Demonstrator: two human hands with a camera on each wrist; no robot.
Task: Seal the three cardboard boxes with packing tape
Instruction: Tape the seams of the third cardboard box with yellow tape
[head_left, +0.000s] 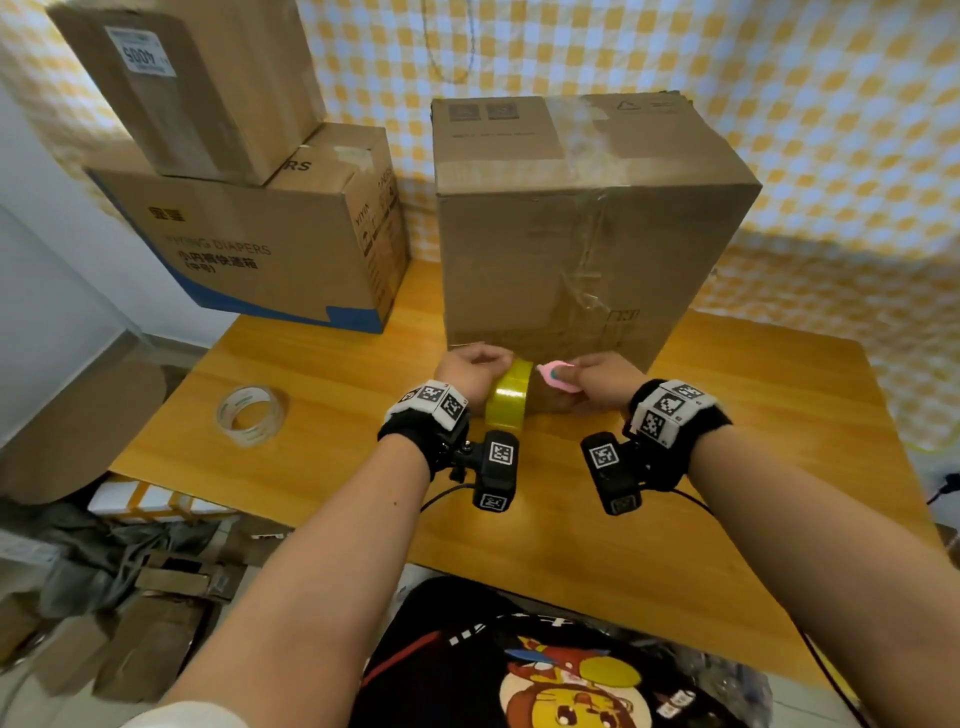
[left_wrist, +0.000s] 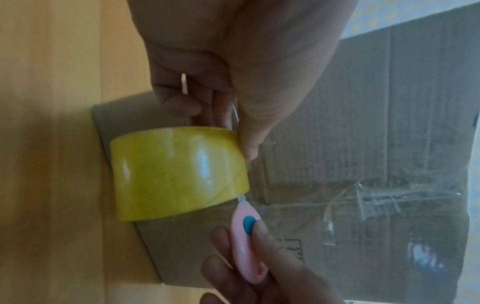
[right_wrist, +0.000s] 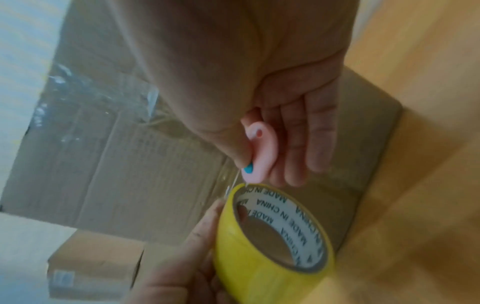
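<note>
Yellow tape roll (head_left: 510, 397) sits low in the middle of the head view, held on edge by the left hand (head_left: 471, 370), whose fingers curl round it, thumb against its outer face in the left wrist view; the right hand (head_left: 597, 380) pinches a pink cutter (head_left: 558, 375) (blue slider under the thumb), its short blade touching the roll's rim at the top of the roll in the right wrist view; both hands hover at the foot of the big box (head_left: 587, 228), which stands upright in the centre of the frame on the wooden table (head_left: 322, 395), old clear tape crinkled down its near face; a flat piece of cardboard (left_wrist: 166, 246) lies on the table under the roll; a clear roll (head_left: 250, 422) lies flat at left centre, well apart from the hands; in the upper left, two more boxes (head_left: 270, 249) stand stacked, the upper one tilted.
</note>
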